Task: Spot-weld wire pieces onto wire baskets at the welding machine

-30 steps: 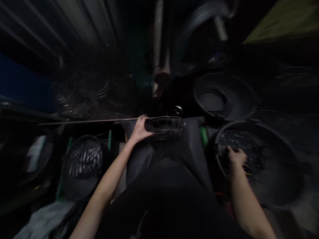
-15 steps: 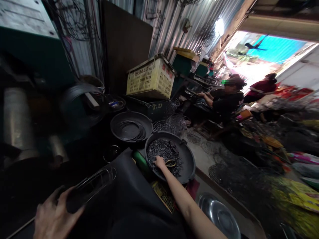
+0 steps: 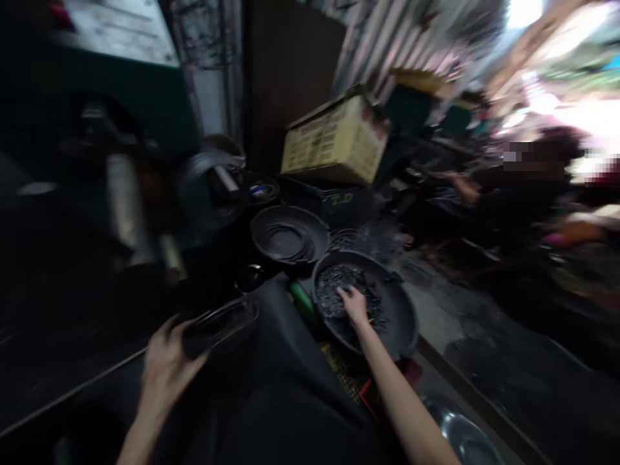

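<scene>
My left hand, low on the left, is curled around the end of some long bent wire loops, thumb on one side and fingers on the other. The loops lie over dark cloth on my lap. My right hand reaches into a round dark pan, just at a heap of short metal pieces. Its thumb and fingers are drawn together at the tips; motion blur hides what is between them. A bit of something yellow shows beside the wrist.
Another dark pan with coiled wire stands behind the first. A yellow crate sits tilted beyond it. Machinery is at left, a shiny metal basin at lower right. A person in dark clothes sits at upper right.
The view has swung, so everything sits further right. My right hand has lifted slightly from the metal pieces, its fingertips now showing. My left hand keeps hold of the wire loops.
</scene>
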Tool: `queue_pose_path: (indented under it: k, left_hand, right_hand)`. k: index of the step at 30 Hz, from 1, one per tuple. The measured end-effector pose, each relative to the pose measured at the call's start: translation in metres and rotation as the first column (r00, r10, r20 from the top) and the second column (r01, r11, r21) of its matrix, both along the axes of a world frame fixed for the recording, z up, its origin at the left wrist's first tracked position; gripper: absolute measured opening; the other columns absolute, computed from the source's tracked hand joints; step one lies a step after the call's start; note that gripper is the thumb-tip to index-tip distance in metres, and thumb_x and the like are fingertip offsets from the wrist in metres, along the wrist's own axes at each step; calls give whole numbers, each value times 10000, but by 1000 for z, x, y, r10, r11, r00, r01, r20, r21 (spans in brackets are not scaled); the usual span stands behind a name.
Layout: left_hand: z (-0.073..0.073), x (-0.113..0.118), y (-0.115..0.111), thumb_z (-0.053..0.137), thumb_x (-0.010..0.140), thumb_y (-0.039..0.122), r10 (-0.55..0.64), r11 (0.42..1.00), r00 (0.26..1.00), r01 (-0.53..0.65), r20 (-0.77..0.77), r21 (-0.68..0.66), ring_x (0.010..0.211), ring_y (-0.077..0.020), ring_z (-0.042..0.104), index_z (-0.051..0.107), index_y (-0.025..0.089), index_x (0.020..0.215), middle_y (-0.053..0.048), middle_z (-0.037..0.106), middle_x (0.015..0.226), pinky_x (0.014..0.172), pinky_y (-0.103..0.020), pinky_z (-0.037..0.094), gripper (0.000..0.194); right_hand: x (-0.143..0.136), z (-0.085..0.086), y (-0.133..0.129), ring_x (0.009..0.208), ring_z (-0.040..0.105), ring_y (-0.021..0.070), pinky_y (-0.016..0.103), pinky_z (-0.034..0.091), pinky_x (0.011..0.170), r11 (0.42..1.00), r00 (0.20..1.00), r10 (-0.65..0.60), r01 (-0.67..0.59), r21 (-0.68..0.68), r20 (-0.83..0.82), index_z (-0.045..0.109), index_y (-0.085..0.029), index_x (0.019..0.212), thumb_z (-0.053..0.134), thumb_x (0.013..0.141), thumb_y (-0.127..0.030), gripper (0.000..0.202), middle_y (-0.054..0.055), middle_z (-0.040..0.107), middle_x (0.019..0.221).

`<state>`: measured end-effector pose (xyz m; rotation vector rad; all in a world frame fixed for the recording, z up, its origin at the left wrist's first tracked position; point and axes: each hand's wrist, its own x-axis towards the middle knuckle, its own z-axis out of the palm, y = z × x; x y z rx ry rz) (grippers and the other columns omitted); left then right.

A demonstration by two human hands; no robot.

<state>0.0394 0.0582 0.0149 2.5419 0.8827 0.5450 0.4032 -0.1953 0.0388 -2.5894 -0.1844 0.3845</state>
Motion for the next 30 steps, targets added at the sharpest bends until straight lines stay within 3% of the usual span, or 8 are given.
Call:
queue_pose_path:
  k: [2, 4, 9, 12, 15, 18, 23, 30]
  left_hand:
    - [10, 1, -11, 605, 722, 387, 49, 999, 998, -49, -39, 13, 1116, -353, 440, 483, 142, 1143, -147, 381, 1267, 903, -566, 475, 502]
    - [17, 3, -19, 804, 641, 251, 108, 993, 990, -112, -87, -47, 1179, -316, 398, 480, 159, 1158, -142, 365, 1286, 978, -535, 439, 617]
    - [18, 1, -21, 927, 536, 213, 179, 976, 978, -190, -110, -108, 1212, -275, 364, 491, 168, 1148, -133, 366, 1287, 1086, -557, 290, 753]
    - [20, -1, -25, 917, 545, 197, 189, 976, 979, -195, -72, -100, 1223, -277, 353, 477, 163, 1154, -137, 358, 1286, 1088, -553, 294, 753]
    - [23, 0, -27, 919, 546, 189, 169, 983, 984, -172, -53, -63, 1229, -288, 341, 481, 158, 1157, -142, 342, 1294, 1089, -551, 297, 753]
    - [27, 4, -25, 919, 553, 184, 137, 991, 989, -137, -64, 0, 1238, -298, 325, 485, 154, 1164, -154, 330, 1304, 1086, -564, 296, 750]
    - [31, 4, -22, 933, 550, 198, 134, 990, 989, -131, -58, 51, 1250, -306, 310, 493, 150, 1156, -158, 320, 1316, 1087, -569, 300, 750]
    - [30, 2, -14, 912, 542, 170, 148, 988, 988, -150, 33, 44, 1252, -300, 321, 459, 154, 1151, -147, 329, 1317, 1090, -559, 311, 760]
  right_hand:
    - [-27, 10, 13, 816, 575, 171, 264, 450, 764, 988, 991, 104, -93, 126, -80, 586, -25, 1009, 495, 788, -420, 462, 123, 610, 965]
    - [-54, 4, 22, 712, 574, 177, 291, 467, 691, 940, 960, 205, -139, 313, -190, 580, -39, 1035, 563, 677, -567, 638, 112, 614, 877]
    - [-117, -26, 37, 731, 593, 183, 293, 476, 699, 931, 852, 361, -309, 192, -380, 622, -104, 929, 598, 609, -629, 616, 91, 623, 856]
    - [-152, -1, 66, 674, 555, 138, 240, 478, 624, 876, 848, 428, -303, 376, -313, 605, -80, 866, 651, 602, -585, 571, 85, 600, 813]
    - [-178, 30, 108, 602, 534, 118, 217, 459, 564, 798, 734, 556, -338, 499, -391, 577, -77, 789, 682, 621, -526, 491, 58, 566, 695]
    - [-191, 33, 144, 605, 553, 138, 237, 442, 575, 759, 634, 640, -431, 488, -435, 578, -94, 796, 659, 667, -487, 421, 53, 581, 684]
    - [-201, 11, 164, 704, 579, 148, 256, 434, 674, 747, 694, 659, -562, 355, -290, 619, -150, 854, 597, 729, -483, 356, 21, 623, 767]
    - [-221, 7, 165, 690, 586, 85, 174, 440, 651, 531, 651, 733, -730, 430, 199, 636, -133, 882, 559, 836, -396, 277, -2, 629, 809]
